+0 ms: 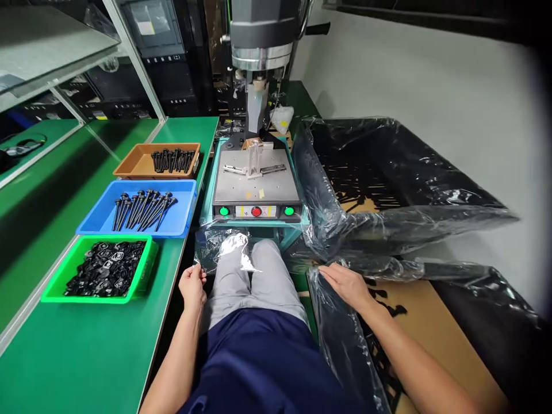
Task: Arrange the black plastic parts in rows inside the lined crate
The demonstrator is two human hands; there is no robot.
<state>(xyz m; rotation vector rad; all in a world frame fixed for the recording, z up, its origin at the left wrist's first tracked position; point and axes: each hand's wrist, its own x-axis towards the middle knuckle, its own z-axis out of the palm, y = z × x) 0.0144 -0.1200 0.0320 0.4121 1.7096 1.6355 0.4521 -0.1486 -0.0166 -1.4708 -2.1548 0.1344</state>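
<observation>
My left hand (192, 286) is closed in a pinch on the edge of a clear plastic bag (211, 244), which spreads over my left thigh and catches the light. On the other side, my right hand (347, 286) has its fingers closed at the rim of a lower box, on the clear plastic liner (330, 328) that drapes over its edge. Inside that box lie brown cardboard (425, 322) and several black parts (394, 309); my forearm hides some of them.
Ahead stands a press (259, 184) with two green buttons and a red one. Orange (133, 161), blue (97, 213) and green (54, 293) trays of black parts line the left bench (107, 356). A lined upper box (328, 213) of black parts stands right.
</observation>
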